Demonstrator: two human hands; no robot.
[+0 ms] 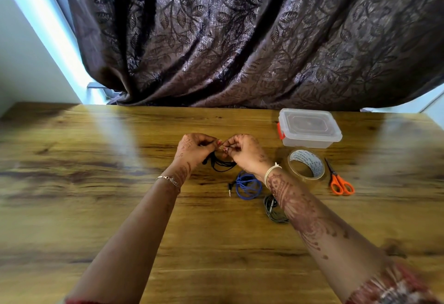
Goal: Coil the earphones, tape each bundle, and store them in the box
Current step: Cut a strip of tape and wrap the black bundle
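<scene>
My left hand (193,148) and my right hand (243,151) are together above the middle of the wooden table (96,183). Both pinch the black earphones (222,165), whose loops hang below my fingers. A coiled blue pair of earphones (248,187) lies just below them, its plug pointing left. A grey coiled pair (272,210) lies beside my right forearm, partly hidden by it. The clear tape roll (306,168) sits to the right. The clear plastic box (310,128) with a red latch stands behind it, lid on.
Orange-handled scissors (338,181) lie right of the tape roll. A dark patterned curtain (240,39) hangs behind the table's far edge. Bare wood stretches across the left half and the near part of the table.
</scene>
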